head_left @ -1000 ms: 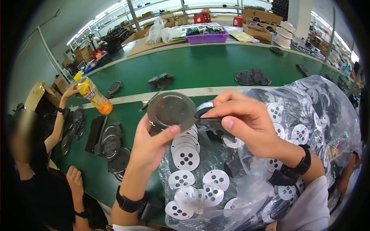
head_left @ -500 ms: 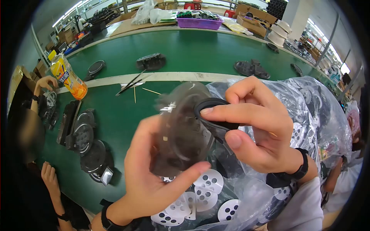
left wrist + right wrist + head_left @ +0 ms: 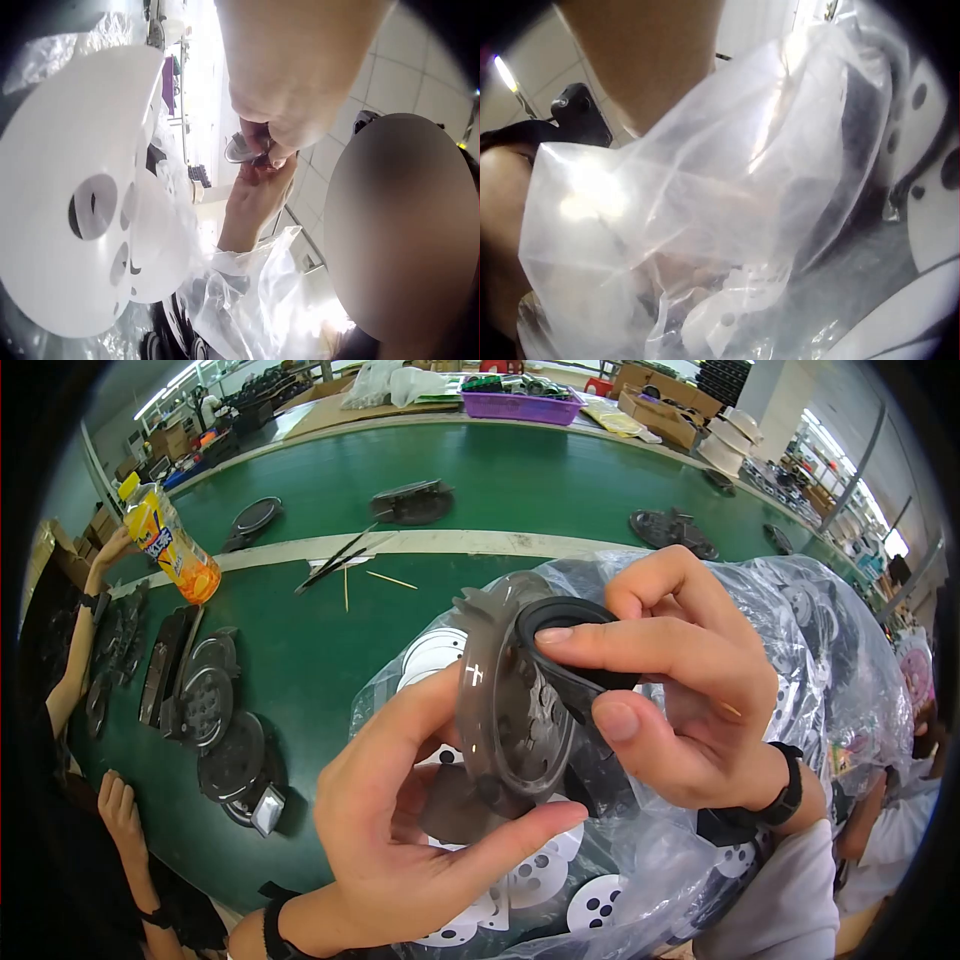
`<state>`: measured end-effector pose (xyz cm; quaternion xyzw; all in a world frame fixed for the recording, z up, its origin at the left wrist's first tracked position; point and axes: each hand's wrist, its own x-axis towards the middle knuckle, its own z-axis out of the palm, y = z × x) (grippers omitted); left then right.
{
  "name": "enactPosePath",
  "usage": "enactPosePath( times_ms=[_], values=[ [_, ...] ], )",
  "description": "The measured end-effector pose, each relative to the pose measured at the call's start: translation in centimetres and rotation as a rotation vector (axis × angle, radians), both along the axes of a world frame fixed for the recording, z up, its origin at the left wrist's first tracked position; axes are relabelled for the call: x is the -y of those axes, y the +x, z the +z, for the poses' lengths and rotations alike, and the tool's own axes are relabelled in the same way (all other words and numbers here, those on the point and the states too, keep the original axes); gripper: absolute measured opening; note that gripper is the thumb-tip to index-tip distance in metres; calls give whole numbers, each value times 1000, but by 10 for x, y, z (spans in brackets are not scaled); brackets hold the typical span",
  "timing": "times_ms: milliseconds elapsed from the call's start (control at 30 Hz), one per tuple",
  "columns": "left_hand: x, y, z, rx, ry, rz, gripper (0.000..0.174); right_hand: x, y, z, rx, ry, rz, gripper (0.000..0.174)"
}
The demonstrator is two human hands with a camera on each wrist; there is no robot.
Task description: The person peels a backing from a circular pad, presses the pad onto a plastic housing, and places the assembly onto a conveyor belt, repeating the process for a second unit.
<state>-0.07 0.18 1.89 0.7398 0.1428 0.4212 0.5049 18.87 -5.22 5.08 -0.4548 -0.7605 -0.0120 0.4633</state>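
Mid-frame, left hand (image 3: 400,840) has fingers curled round the smoky housing (image 3: 482,710), right hand (image 3: 695,690) pinches the black ring (image 3: 562,604) beside it. Partway imo: 2 parts not visibly joined, can't tell what's left.

So the bag (image 3: 860,650)'s on the table (image 3: 300,660) with discs (image 3: 783,700) in it. Assembled parts (image 3: 228,755) sit left of the bag, bottle (image 3: 170,545)'s back-left, basket (image 3: 520,408)'s way behind it.
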Motion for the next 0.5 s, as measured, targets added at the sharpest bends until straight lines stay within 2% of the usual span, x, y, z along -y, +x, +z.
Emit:
enactPosePath(
  times_ms=[233,300,500],
  values=[
    [0,0,-2,16,-1,37,71,1,-2,-1,-22,-34,15,32],
    [-4,0,-1,1,61,-17,71,2,-3,-1,-34,-42,20,32],
    [0,0,-2,15,15,4,71,0,-3,-4,9,9,-19,34]
  ],
)
